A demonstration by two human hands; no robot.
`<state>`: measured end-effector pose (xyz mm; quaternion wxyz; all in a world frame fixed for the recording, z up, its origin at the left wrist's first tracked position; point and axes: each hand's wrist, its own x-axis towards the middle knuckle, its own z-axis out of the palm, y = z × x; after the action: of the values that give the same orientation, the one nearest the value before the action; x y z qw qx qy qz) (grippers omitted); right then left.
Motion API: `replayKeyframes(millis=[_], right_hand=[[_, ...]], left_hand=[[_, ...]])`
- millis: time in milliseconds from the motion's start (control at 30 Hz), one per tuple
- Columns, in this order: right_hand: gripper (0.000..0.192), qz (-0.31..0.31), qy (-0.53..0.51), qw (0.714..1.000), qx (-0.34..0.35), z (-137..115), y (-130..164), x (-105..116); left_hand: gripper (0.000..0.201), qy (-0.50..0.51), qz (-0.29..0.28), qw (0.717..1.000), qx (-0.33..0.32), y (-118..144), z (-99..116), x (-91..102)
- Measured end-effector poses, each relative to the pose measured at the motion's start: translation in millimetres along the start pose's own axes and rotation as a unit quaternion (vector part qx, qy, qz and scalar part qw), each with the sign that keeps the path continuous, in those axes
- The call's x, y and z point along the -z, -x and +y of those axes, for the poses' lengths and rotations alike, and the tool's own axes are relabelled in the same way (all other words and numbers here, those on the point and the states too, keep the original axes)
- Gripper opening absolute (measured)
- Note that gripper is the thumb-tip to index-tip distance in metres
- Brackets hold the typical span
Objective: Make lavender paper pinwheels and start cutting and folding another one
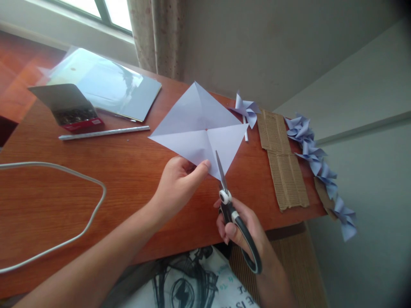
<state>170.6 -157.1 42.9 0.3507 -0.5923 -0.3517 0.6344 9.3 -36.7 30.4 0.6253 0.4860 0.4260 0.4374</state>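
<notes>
Wooden desk by the window: the paper [199, 128] lies at twelve o'clock, thin and floppy, left hand [178, 184] pinching its near corner while right hand [239, 233] grips scissors [229, 205], blades there.

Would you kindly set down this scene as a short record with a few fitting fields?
left hand: left hand pinches the near edge of the pale blue paper square, which is creased along its diagonals
right hand: right hand grips the scissors, blades at the paper's near corner
surface: wooden table
right of paper: finished paper pinwheel, corrugated cardboard strips, row of pinwheels
left of paper: open pin box, white stick, plastic sleeve, white cable
</notes>
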Motion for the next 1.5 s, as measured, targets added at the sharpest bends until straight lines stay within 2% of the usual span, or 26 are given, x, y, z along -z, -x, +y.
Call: replayKeyframes(millis=[300,1500], right_hand=[[0.064,-0.006,0.011,1.000,0.005,-0.5,-1.0,1.1],[0.067,0.013,0.017,1.000,-0.012,-0.3,-1.3,-0.8]], left_hand=[[0.029,-0.038,0.006,0.999,0.012,0.8,-0.3,0.7],[0.030,-0.049,0.006,0.999,0.010,0.4,-0.7,-0.8]])
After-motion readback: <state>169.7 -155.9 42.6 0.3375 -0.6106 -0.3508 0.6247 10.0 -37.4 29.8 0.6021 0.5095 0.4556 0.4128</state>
